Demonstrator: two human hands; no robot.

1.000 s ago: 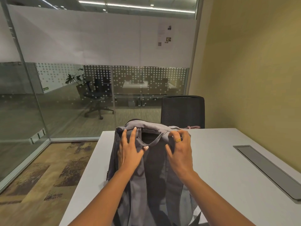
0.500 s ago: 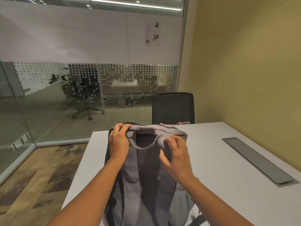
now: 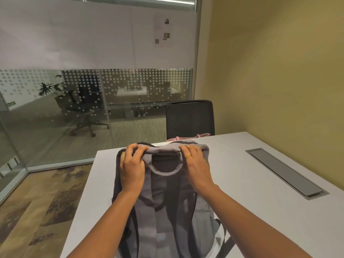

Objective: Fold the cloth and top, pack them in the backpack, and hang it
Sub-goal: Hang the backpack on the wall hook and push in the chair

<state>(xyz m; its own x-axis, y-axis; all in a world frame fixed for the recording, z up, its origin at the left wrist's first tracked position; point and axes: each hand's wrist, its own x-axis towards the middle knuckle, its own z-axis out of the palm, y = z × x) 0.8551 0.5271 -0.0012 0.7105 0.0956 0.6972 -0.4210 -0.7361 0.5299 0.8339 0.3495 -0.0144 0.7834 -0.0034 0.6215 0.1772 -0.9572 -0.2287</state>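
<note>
On the tabletop (image 3: 260,183), left hand (image 3: 132,165) and right hand (image 3: 197,164) clutched the soft backpack (image 3: 167,211) by its top. Its loop (image 3: 163,171) seemed firmer.

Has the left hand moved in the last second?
Yes. The left hand slid toward the chair and now grips the top edge of the backpack.

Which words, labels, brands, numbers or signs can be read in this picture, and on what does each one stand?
No text can be read here.
Paper sheet on the frosted glass wall: printed lines and small pictures, too small to read.
Green sign beyond the glass, far left: blurred, unreadable.
Backpack: no label or brand shows.
</note>
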